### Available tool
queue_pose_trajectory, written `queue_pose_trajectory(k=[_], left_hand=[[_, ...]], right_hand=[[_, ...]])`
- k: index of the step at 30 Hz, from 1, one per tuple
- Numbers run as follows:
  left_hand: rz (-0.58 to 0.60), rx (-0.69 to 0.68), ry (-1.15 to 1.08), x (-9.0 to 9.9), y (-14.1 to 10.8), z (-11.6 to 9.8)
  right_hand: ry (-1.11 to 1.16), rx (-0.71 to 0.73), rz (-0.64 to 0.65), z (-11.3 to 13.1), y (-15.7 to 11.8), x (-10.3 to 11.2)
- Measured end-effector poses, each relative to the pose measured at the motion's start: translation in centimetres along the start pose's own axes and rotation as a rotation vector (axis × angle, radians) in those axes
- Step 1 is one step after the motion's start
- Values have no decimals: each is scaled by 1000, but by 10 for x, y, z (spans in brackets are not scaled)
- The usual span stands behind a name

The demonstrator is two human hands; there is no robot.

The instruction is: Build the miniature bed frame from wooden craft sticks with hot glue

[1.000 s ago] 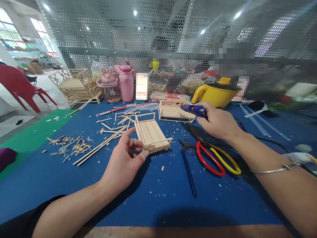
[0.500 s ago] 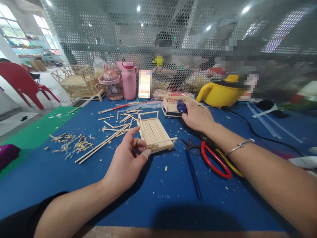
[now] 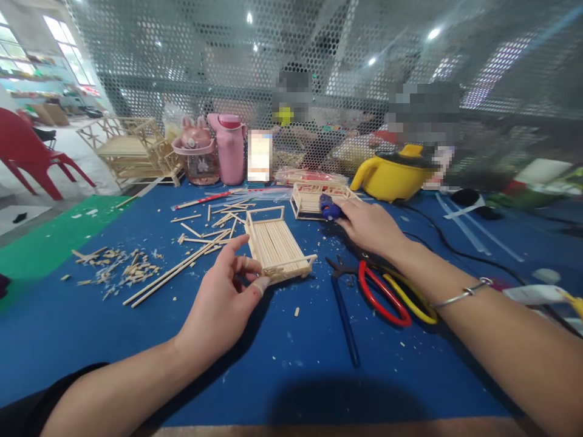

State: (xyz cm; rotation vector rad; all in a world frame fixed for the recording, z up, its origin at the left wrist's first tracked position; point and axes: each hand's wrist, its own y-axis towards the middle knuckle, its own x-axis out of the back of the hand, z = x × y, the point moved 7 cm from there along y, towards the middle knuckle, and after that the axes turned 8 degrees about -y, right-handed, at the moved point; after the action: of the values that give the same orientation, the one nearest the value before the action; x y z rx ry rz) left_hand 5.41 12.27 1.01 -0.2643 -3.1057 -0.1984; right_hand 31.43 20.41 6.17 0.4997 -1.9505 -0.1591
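Observation:
A small frame of pale wooden sticks (image 3: 280,243) lies on the blue table top, its near left corner pinched between the thumb and fingers of my left hand (image 3: 232,288). Farther back and to the right, my right hand (image 3: 371,227) is closed round a dark blue object (image 3: 328,207), whose full shape is partly covered by my fingers. That object is beside a second, smaller stick frame (image 3: 307,201). Loose sticks (image 3: 182,267) are scattered left of the nearer frame.
Red-and-yellow-handled cutters (image 3: 382,297) and blue-handled pliers (image 3: 344,321) lie on the right. Along the back stand a pink bottle (image 3: 231,152), a clear jug (image 3: 203,161), a lit phone (image 3: 259,158) and a yellow pot (image 3: 394,176). Small offcuts (image 3: 136,267) lie left.
The view has turned slightly to the right. My right hand has drawn a little nearer with the blue object. My left hand still holds the frame's corner.

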Motion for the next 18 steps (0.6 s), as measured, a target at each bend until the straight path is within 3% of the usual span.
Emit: queue_pose_trajectory(k=[7,13,16,18], left_hand=[[-7,22,20,0,0,0],[-6,14,22,0,0,0],[-7,1,15,1,0,-1],[-8,-12,24,1,0,-1]], right_hand=[[-6,-27,-54,-15,10,-11],[19,-89,28,-14,23,-21],[31,-119,57,-1,17,5],[120,-94,-82,18,5,44]])
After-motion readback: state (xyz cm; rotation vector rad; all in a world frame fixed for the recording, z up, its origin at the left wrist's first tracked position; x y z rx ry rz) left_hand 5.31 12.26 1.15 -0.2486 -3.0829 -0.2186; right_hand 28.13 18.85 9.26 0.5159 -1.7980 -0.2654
